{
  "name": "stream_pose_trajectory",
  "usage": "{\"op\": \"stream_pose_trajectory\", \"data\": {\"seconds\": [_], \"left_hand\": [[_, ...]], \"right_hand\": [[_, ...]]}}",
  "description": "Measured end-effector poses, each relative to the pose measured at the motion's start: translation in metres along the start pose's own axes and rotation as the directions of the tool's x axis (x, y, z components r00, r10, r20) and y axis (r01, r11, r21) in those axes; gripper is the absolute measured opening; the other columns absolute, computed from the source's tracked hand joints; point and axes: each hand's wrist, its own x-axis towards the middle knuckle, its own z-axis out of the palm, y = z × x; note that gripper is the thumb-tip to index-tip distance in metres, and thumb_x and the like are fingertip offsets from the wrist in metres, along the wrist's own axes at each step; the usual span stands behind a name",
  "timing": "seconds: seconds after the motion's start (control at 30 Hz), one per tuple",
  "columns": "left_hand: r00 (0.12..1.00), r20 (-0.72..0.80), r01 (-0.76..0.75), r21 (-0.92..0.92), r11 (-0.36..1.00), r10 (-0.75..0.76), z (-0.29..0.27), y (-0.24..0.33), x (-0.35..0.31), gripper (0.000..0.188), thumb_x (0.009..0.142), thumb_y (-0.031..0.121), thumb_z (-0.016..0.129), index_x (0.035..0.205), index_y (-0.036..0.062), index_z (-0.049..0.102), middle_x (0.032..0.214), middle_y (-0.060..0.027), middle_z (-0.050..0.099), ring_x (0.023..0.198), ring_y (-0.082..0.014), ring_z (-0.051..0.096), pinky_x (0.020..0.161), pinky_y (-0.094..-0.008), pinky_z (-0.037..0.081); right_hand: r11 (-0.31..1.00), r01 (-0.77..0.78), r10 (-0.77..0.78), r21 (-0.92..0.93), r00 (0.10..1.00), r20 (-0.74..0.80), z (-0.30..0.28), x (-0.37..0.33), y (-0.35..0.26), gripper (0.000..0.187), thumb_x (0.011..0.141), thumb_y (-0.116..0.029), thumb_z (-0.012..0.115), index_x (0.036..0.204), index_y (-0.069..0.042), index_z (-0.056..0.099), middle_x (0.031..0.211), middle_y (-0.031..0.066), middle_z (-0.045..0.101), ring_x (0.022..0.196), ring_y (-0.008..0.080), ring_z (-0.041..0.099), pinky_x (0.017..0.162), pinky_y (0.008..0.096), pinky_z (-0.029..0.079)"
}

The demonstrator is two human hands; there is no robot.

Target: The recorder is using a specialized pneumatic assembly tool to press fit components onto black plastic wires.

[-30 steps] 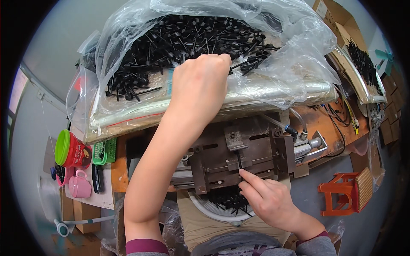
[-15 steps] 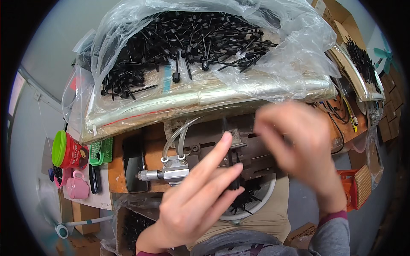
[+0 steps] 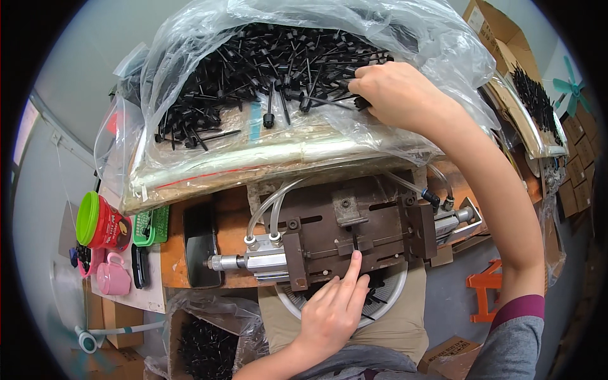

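My left hand reaches over the near edge of a dark metal clamping fixture. Its index finger is stretched out, the tip touching a thin black stemmed part at the fixture's middle; the other fingers are loosely bent. My right hand is at the right side of a heap of black stemmed parts in a plastic-lined box. Its fingers are closed at the heap, pinching a black part whose outline is partly hidden by the hand.
Air cylinders with clear hoses flank the fixture. A phone, green basket and pink cup are at left. Below the fixture, a white round basket sits on my lap. A lined carton of black parts stands lower left.
My right hand has moved from above the fixture up to the heap. My left hand has drawn back toward me, its index finger now on the part in the fixture.
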Motion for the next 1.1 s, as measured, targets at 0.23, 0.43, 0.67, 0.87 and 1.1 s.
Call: {"op": "stream_pose_trajectory", "data": {"seconds": [0.23, 0.43, 0.67, 0.87, 1.1], "left_hand": [[0.999, 0.037, 0.008, 0.029, 1.0, -0.009, 0.001, -0.004, 0.01, 0.025, 0.075, 0.012, 0.081, 0.096, 0.0025, 0.07, 0.13, -0.0194, 0.065, 0.065, -0.0179, 0.068, 0.061, -0.0259, 0.053], [0.997, 0.072, -0.004, 0.035, 0.999, 0.001, -0.004, -0.005, 0.011, 0.024, 0.076, 0.014, 0.081, 0.095, 0.0034, 0.07, 0.13, -0.0192, 0.065, 0.061, -0.0171, 0.066, 0.058, -0.0251, 0.052], [0.979, -0.094, 0.101, -0.554, 0.827, -0.183, -0.04, -0.008, 0.026, 0.058, 0.073, 0.008, 0.088, 0.126, 0.0024, 0.065, 0.135, -0.0208, 0.061, 0.089, -0.0156, 0.07, 0.067, -0.0259, 0.058], [0.974, 0.006, 0.173, -0.663, 0.729, -0.226, -0.057, -0.015, 0.047, 0.088, 0.078, 0.026, 0.087, 0.147, -0.0034, 0.041, 0.128, -0.0242, 0.064, 0.111, -0.0327, 0.067, 0.093, -0.0399, 0.053], [0.941, 0.266, 0.331, -0.588, 0.738, -0.21, -0.032, -0.002, 0.028, 0.067, 0.091, 0.014, 0.073, 0.148, -0.0007, 0.04, 0.107, -0.0228, 0.07, 0.093, -0.0334, 0.073, 0.077, -0.0379, 0.057]], "right_hand": [[0.846, 0.008, 0.234, 0.533, 0.892, -0.386, -0.014, -0.032, 0.017, 0.015, 0.085, -0.012, 0.073, 0.095, -0.003, 0.067, 0.084, 0.0119, 0.068, 0.074, 0.0239, 0.065, 0.069, 0.0352, 0.052], [0.137, -0.01, 0.519, 0.991, 0.853, -0.063, -0.025, -0.045, 0.046, 0.019, 0.095, -0.021, 0.069, 0.107, -0.005, 0.069, 0.089, 0.0005, 0.068, 0.064, 0.0028, 0.049, 0.064, 0.0201, 0.04], [-0.334, 0.1, 0.368, 0.937, 0.929, 0.032, -0.039, -0.084, -0.004, 0.019, 0.093, -0.016, 0.071, 0.109, -0.005, 0.067, 0.093, 0.0071, 0.072, 0.063, 0.0028, 0.051, 0.057, 0.0187, 0.043], [-0.415, -0.255, 0.087, 0.873, 0.944, 0.317, -0.037, -0.135, -0.091, 0.015, 0.094, -0.013, 0.07, 0.105, -0.005, 0.064, 0.09, -0.0001, 0.066, 0.069, 0.0027, 0.056, 0.058, 0.0183, 0.044], [-0.501, -0.399, 0.014, 0.768, 0.883, 0.469, -0.031, -0.154, -0.107, 0.019, 0.098, -0.015, 0.067, 0.112, -0.002, 0.066, 0.1, 0.0019, 0.069, 0.082, 0.0036, 0.059, 0.068, 0.0196, 0.047]]}}
